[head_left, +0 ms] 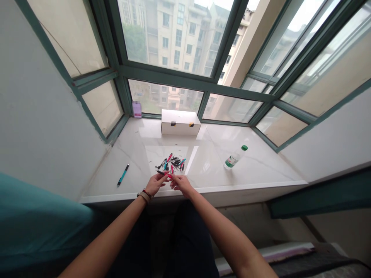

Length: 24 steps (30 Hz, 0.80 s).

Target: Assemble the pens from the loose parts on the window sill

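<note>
My left hand (155, 183) and my right hand (180, 182) meet over the near edge of a white marble window sill (208, 166). Both pinch a small red pen part (169, 175) between their fingertips; the left hand also holds a black piece. Just beyond the hands lies a pile of pen parts (172, 162) in red, teal and black. One whole teal pen (123, 174) lies apart to the left. My left wrist wears a bracelet.
A white cardboard box (180, 122) stands at the back of the sill under the window. A plastic bottle (234, 157) with a green cap lies to the right. A small purple box (136, 109) stands in the back left corner. A teal cushion (34, 224) is at my left.
</note>
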Each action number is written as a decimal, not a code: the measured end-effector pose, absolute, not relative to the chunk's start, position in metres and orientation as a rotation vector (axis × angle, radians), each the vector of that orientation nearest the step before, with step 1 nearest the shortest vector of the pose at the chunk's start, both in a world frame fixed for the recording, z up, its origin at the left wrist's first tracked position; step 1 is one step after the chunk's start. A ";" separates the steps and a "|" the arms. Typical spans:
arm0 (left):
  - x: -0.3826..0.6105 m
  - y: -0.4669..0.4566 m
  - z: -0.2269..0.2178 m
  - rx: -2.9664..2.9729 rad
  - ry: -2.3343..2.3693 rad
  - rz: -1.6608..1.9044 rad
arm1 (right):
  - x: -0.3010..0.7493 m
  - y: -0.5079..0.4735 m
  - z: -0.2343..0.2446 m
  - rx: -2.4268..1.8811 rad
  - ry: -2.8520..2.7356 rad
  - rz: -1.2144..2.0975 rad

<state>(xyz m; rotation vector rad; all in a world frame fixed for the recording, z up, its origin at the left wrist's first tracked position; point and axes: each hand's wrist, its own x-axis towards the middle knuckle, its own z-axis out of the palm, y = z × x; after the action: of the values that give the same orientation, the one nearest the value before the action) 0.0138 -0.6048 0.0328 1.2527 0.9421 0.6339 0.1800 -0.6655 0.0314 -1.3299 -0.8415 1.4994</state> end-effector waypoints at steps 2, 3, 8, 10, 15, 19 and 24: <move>0.015 -0.606 0.034 1.196 0.933 0.697 | 0.175 -0.665 0.037 -1.297 -0.850 1.561; 0.014 -0.606 0.036 1.159 0.933 0.723 | 0.174 -0.666 0.040 -1.275 -0.864 1.589; 0.011 -0.604 0.039 1.004 0.923 0.780 | 0.173 -0.673 0.050 -1.166 -0.959 1.673; 0.010 -0.605 0.039 0.975 0.920 0.807 | 0.173 -0.676 0.052 -1.155 -0.973 1.655; 0.006 -0.606 0.039 0.968 0.864 0.800 | 0.171 -0.678 0.054 -1.134 -0.939 1.675; 0.004 -0.606 0.041 1.004 0.921 0.777 | 0.169 -0.676 0.047 -1.195 -0.933 1.616; 0.011 -0.610 0.038 0.916 1.082 0.827 | 0.163 -0.673 0.036 -1.313 -1.088 1.328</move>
<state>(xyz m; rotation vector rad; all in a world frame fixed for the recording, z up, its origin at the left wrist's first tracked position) 0.0115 -0.6102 0.0385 0.9162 1.0816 0.8272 0.1631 -0.6726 0.0356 -1.3132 -1.0878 1.3276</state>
